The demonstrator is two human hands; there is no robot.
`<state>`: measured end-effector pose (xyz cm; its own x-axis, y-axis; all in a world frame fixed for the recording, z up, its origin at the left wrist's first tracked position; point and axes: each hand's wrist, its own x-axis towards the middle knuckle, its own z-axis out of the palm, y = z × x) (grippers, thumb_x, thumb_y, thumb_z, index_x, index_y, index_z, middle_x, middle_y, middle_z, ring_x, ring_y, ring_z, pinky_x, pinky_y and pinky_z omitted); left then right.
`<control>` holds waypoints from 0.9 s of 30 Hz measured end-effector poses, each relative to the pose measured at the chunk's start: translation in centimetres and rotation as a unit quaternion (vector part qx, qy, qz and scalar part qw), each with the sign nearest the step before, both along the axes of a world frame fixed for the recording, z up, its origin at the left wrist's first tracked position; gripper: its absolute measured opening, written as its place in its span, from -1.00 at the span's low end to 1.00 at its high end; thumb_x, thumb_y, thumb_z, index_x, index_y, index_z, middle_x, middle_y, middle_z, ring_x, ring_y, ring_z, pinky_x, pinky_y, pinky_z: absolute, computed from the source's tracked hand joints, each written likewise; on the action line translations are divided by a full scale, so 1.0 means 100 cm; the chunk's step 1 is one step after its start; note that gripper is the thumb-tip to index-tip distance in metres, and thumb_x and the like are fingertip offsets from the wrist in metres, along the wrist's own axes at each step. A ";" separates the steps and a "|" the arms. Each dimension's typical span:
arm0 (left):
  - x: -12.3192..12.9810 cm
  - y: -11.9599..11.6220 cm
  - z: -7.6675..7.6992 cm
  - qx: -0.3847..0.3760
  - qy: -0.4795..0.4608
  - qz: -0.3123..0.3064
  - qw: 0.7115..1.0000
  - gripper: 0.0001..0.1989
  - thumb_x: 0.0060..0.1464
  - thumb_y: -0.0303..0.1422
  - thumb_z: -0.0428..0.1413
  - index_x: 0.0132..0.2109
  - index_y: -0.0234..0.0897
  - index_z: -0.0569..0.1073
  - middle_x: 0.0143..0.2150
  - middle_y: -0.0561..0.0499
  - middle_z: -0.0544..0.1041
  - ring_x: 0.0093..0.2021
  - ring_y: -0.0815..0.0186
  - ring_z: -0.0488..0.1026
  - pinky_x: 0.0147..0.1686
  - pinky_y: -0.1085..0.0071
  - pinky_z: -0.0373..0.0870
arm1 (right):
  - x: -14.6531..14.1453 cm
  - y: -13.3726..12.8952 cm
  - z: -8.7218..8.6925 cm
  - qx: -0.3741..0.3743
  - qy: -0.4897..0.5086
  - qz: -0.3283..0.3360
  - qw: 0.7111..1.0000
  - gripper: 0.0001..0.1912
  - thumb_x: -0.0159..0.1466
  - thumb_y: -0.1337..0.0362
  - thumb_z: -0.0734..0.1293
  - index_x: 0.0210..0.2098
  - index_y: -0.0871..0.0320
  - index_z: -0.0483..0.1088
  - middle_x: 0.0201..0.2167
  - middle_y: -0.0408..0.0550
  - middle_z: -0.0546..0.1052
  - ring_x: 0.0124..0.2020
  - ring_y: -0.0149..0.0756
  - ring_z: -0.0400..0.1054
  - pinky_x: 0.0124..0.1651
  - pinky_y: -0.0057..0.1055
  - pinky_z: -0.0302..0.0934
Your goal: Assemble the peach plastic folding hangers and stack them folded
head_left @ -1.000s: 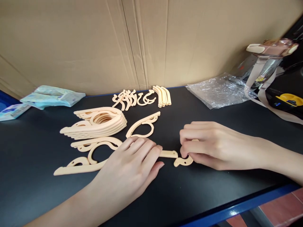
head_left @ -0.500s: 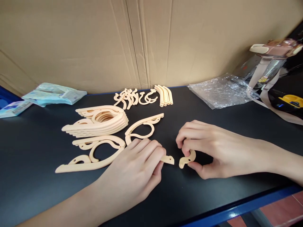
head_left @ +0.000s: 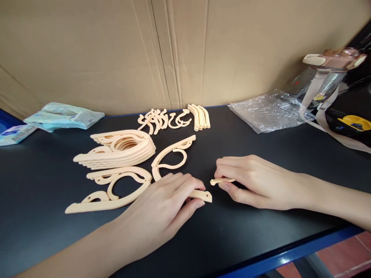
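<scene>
Near the front edge of the black tabletop point(head_left: 243, 239), your left hand point(head_left: 171, 204) grips a flat cream arm piece point(head_left: 203, 195), its holed end sticking out past your fingers. To its right, well in from the right edge, your right hand point(head_left: 246, 181) pinches a small curved piece point(head_left: 222, 180), held apart from the arm piece. Left of centre, a stack of folded frames point(head_left: 116, 150) sits behind an opened frame point(head_left: 124, 200).

Packets point(head_left: 63, 116) left, bottle point(head_left: 326, 77) right
</scene>
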<state>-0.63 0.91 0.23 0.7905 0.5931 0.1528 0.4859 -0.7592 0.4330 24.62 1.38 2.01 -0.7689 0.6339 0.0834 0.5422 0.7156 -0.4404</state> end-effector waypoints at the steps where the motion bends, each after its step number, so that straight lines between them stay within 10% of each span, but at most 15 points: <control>1: 0.001 0.000 0.000 0.011 0.002 -0.007 1.000 -0.89 0.42 -0.38 -0.10 -0.07 -0.15 0.32 -0.18 0.13 0.49 -0.24 0.33 0.45 -0.26 0.39 0.31 | -0.001 0.000 -0.001 0.008 -0.009 0.006 1.000 -0.76 0.46 0.30 0.11 -0.32 0.16 0.29 -0.41 -0.17 0.31 -0.42 -0.41 0.14 -0.35 -0.43 0.02; 27: 0.010 -0.003 0.003 0.147 0.053 -0.035 0.987 -0.59 0.45 -0.44 -0.31 -0.32 -0.25 0.32 -0.40 0.06 0.37 -0.45 0.27 0.30 -0.43 0.34 0.20 | -0.013 -0.015 -0.021 0.247 -0.048 0.049 0.967 -0.68 0.43 0.38 0.03 -0.39 0.15 0.28 -0.52 -0.15 0.35 -0.54 -0.35 0.15 -0.48 -0.38 -0.02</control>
